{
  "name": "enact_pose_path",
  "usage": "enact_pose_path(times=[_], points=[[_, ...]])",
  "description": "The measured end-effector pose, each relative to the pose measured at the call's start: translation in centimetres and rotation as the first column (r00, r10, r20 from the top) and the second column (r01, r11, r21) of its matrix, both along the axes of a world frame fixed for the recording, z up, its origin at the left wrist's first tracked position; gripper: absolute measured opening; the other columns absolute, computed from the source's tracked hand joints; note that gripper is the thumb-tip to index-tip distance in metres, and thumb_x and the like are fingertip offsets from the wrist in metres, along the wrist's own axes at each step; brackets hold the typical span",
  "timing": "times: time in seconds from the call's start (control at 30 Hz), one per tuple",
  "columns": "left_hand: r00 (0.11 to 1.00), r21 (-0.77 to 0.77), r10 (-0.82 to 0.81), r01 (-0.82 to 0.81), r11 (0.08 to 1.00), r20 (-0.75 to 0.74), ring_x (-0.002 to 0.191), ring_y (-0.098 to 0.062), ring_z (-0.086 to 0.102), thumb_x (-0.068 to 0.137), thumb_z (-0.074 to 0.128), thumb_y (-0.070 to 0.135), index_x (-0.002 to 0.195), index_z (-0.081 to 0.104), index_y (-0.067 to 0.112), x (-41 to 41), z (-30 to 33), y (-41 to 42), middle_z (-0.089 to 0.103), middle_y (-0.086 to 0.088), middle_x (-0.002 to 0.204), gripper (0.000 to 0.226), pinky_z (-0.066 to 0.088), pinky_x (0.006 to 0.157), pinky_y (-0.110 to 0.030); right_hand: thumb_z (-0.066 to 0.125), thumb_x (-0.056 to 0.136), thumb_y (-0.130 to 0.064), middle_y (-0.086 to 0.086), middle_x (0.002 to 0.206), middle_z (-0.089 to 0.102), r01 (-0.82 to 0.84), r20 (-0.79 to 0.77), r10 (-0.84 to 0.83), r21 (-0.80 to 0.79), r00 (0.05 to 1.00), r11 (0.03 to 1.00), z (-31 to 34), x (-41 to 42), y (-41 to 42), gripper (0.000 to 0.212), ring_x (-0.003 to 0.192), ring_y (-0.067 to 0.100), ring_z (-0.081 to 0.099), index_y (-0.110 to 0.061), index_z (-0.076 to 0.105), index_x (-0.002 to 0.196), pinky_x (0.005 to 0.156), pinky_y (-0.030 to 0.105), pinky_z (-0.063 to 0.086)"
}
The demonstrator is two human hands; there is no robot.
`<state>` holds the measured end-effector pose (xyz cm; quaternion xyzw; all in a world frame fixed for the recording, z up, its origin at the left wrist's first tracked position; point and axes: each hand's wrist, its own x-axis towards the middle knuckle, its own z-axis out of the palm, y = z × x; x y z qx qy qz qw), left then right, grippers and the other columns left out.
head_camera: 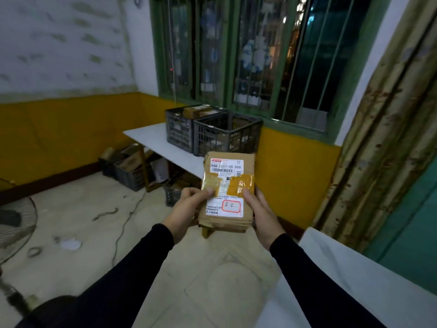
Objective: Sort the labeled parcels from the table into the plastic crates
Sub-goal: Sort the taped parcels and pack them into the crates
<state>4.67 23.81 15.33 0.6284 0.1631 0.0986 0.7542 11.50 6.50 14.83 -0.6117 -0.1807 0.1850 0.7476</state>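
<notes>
Head view, both hands (pixel 186 209) gripping labeled parcel (pixel 228 183), thumbs on top

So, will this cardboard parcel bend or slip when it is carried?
The cardboard parcel probably stays stiff: it stands flat above both hands. The glossy tape may be slightly slippery under the thumbs. It seems light, since the left hand and right hand hold only its lower part.

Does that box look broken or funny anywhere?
A bit. The parcel, held by the left hand and right hand, has yellow tape stuck over its label, and a loose cardboard flap hangs off its bottom corner.
</notes>
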Motion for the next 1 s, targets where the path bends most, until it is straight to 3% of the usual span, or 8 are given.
enact_pose_path(times=[0.1,0.27,0.43,0.53,0.77,0.9,0.93,1.0], points=[[0.999,0.01,0.053,-0.053,0.999,0.009,0.084,-0.021,0.068,0.081,0.072,0.048,0.105,0.047,0.021,1.3,0.1,5.4,0.072,-0.007,0.105,0.043,0.052,0.077,-0.04,0.057,0.095,-0.041,-0.002,0.115,0.073,-0.028,-0.003,0.028,-0.022,1.0,0.999,0.5,2.1,5.9,0.041,0.102,0.021,0.072,-0.037,0.053,0.135,0.087,0.042,0.057],[0.992,0.025,0.124,-0.124,0.992,0.031,0.073,-0.011,0.068,0.086,0.067,0.043,0.109,0.047,0.018,5.2,0.5,12.7,0.07,-0.001,0.093,0.04,0.054,0.063,-0.029,0.056,0.097,-0.032,0.001,0.109,0.075,-0.094,-0.025,0.096,0.041,0.995,0.995,0.9,7.2,14.2,0.033,0.096,0.023,0.073,-0.031,0.054,0.131,0.071,0.032,0.06],[0.986,0.059,0.169,-0.169,0.984,-0.001,0.093,-0.023,0.068,0.076,0.074,0.051,0.114,0.047,0.018,12.2,1.1,20.7,0.069,-0.009,0.11,0.058,0.053,0.09,-0.045,0.055,0.098,-0.032,0.003,0.111,0.074,-0.116,-0.035,0.119,0.073,0.992,0.991,0.0,14.9,22.7,0.033,0.096,0.024,0.073,-0.031,0.054,0.131,0.073,0.034,0.06],[0.983,0.09,0.178,-0.174,0.981,-0.036,0.1,-0.027,0.068,0.08,0.072,0.049,0.11,0.047,0.021,17.0,1.7,25.5,0.069,-0.01,0.111,0.048,0.054,0.094,-0.048,0.056,0.099,-0.031,0.003,0.112,0.074,-0.131,-0.049,0.135,0.077,0.99,0.988,0.4,19.8,27.4,0.03,0.097,0.023,0.073,-0.032,0.056,0.128,0.078,0.035,0.059],[0.983,0.045,0.185,-0.184,0.982,-0.004,0.092,-0.027,0.07,0.087,0.067,0.042,0.11,0.047,0.019,28.0,1.7,35.9,0.07,-0.01,0.107,0.038,0.057,0.075,-0.041,0.057,0.098,-0.028,0.0,0.115,0.073,-0.125,-0.026,0.126,0.058,0.992,0.99,0.9,30.1,37.2,0.037,0.099,0.019,0.073,-0.028,0.054,0.135,0.074,0.028,0.059],[0.991,0.026,0.133,-0.133,0.991,0.004,0.064,-0.015,0.07,0.089,0.065,0.039,0.111,0.047,0.015,34.5,0.5,42.0,0.072,-0.008,0.095,0.037,0.05,0.048,-0.023,0.056,0.099,-0.027,0.001,0.12,0.071,-0.107,-0.002,0.107,0.036,0.994,0.994,0.3,36.3,42.9,0.038,0.102,0.02,0.071,-0.025,0.054,0.136,0.076,0.028,0.059],[0.994,0.014,0.108,-0.108,0.994,0.005,0.065,-0.016,0.071,0.089,0.066,0.04,0.112,0.047,0.015,36.3,0.3,44.0,0.073,-0.009,0.094,0.04,0.051,0.048,-0.023,0.056,0.099,-0.027,0.001,0.12,0.071,-0.094,0.004,0.094,0.026,0.996,0.995,0.0,38.0,44.7,0.037,0.102,0.02,0.071,-0.025,0.054,0.136,0.076,0.028,0.059],[0.998,-0.021,0.059,-0.059,0.998,0.016,0.085,-0.026,0.073,0.082,0.073,0.046,0.118,0.048,0.012,39.7,-0.1,47.7,0.074,-0.012,0.101,0.055,0.059,0.07,-0.038,0.056,0.099,-0.028,0.001,0.119,0.072,-0.067,0.009,0.067,0.014,0.998,0.998,-0.4,41.1,48.1,0.036,0.103,0.021,0.071,-0.025,0.054,0.135,0.08,0.031,0.059]])
